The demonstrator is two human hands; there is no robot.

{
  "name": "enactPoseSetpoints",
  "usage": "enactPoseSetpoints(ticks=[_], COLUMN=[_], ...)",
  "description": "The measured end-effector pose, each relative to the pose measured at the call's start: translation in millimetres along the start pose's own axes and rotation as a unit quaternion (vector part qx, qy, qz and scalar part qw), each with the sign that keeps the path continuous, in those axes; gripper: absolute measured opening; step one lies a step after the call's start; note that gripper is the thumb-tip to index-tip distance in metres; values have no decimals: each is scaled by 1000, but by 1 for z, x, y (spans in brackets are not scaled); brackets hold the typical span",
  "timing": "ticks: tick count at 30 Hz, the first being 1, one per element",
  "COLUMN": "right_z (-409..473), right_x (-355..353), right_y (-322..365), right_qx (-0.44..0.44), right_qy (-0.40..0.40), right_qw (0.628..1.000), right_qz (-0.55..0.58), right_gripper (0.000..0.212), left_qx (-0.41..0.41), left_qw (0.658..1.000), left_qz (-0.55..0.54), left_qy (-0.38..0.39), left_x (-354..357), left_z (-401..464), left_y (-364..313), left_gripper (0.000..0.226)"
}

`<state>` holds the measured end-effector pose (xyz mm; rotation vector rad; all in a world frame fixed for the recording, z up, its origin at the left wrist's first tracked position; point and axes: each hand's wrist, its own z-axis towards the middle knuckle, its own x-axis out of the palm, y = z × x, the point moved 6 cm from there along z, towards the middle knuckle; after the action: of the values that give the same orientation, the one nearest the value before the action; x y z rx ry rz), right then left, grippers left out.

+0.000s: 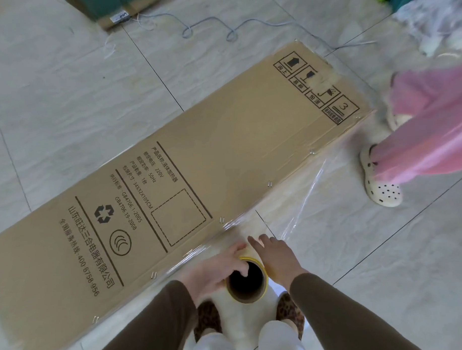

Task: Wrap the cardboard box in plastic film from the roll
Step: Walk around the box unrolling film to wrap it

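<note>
A long cardboard box printed with black text and symbols lies flat on the tiled floor, running from lower left to upper right. Clear plastic film stretches along its near side toward the far right end. The film roll stands upright just in front of my feet, its brown core open toward me with a yellow rim. My left hand grips the roll's top, fingers hooked over the rim into the core. My right hand rests against the roll's right side with fingers extended.
A second person in pink trousers and white clogs stands by the box's far right end. A grey cable loops over the floor beyond the box. Another cardboard box lies at the top. My leopard-print slippers flank the roll.
</note>
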<state>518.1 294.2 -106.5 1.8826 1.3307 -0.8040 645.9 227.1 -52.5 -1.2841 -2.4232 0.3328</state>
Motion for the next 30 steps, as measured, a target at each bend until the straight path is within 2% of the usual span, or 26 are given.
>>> enactPoseSetpoints(ticks=[2,3,4,7,9,14,17,19,21,24,26,28,30], right_z=[8,11,14,20,27,41,49,57,62,54,47,41,35], right_x=[3,6,9,14,18,22,16,35,46,50,47,42,41], right_y=[-1,0,1,0,-2,2,7,1,-2,-5,-4,-2,-2], right_qx=[2,0,-3,-17,-23,-66,-130,-148,-140,-97,-69,-55,-45], right_qy=[12,17,20,30,42,38,-9,30,30,24,5,-25,-80], right_qw=[999,999,998,997,997,990,967,969,978,992,997,998,995], right_qz=[-38,-48,-55,-67,-66,-120,-218,-197,-155,-73,-28,-30,-33], right_gripper=[84,83,80,71,70,59,21,28,39,39,32,25,26], left_qx=[0,-10,-36,-105,-120,-93,-73,-53,-35,-41,-46,-47,-48], left_qw=[970,954,948,942,943,961,965,966,962,952,953,946,935], left_qz=[-237,-297,-317,-319,-312,-261,-253,-253,-268,-299,-294,-315,-345], left_qy=[49,31,6,-4,9,3,-6,-24,-43,-56,-61,-64,-71], left_x=[-1,-3,-3,4,5,-7,-10,-14,-16,-13,-10,-5,-3], left_z=[-3,-1,2,20,33,64,80,89,92,96,95,92,91], left_y=[0,3,8,22,27,32,38,43,45,54,60,64,66], left_gripper=[40,28,25,54,63,51,43,33,22,24,23,24,25])
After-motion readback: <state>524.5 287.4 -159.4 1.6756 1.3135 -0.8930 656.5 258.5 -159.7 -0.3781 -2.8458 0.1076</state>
